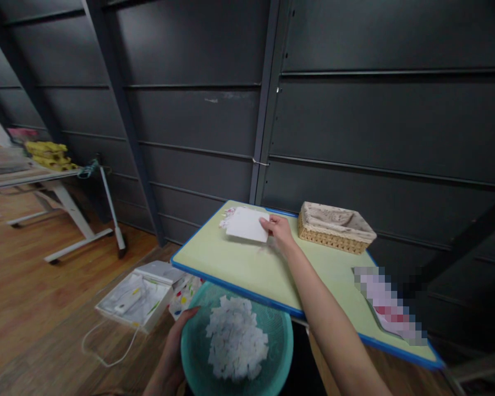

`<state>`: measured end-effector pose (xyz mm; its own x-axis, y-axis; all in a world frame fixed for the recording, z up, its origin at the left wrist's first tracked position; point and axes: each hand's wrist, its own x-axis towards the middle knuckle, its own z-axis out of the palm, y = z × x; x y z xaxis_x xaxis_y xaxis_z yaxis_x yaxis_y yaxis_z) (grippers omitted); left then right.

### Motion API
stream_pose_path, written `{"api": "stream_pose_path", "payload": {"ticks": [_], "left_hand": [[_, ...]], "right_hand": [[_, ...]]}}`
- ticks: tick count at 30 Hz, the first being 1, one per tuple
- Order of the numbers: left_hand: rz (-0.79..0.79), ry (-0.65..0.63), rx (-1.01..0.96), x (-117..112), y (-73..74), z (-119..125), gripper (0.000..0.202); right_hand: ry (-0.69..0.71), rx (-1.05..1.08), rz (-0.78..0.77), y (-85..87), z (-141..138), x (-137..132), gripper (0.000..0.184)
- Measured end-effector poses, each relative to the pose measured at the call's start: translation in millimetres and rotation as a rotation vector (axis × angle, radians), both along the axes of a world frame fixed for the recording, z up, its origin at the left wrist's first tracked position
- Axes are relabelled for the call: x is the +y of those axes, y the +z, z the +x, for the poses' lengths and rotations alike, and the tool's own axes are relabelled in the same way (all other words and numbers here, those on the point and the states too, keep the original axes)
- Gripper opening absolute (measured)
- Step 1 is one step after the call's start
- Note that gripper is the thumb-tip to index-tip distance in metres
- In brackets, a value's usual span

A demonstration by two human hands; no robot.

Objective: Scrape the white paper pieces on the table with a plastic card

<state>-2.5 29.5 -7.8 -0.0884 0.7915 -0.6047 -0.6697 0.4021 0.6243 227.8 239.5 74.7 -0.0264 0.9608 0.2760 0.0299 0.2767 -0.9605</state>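
Observation:
My right hand [278, 228] reaches over the light green tabletop and pinches a white card [246, 224] by its right edge. Under and behind the card's left side lies a small heap of paper scraps [226, 219], mostly covered by it. Below the table's front edge, my left hand [180, 333] grips the left rim of a teal plastic basket [286, 335]. Inside this basket sits a pile of torn white paper pieces [236, 338]. Part of my left hand's fingers is hidden against the basket's side.
The blue-edged table [272, 269] bears a lined wicker basket [334, 228] at the back right and a blurred-out flat item [388, 308] at the right. On the floor, left, lies an open white box [136, 297] with a cord. A dark panelled wall [198, 110] stands behind.

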Motion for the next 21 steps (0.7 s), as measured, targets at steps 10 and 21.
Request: {"api": "stream_pose_path", "payload": {"ticks": [10,21], "left_hand": [[0.043,0.039,0.047,3.2,-9.4,1.1,0.029],[-0.001,0.069,0.061,2.0,-0.4,2.5,0.021]], "right_hand": [[-0.531,-0.472,0.223,-8.6,27.0,15.2,0.033],[-0.201,-0.375,0.243,-27.2,2.2,23.3,0.028]]}}
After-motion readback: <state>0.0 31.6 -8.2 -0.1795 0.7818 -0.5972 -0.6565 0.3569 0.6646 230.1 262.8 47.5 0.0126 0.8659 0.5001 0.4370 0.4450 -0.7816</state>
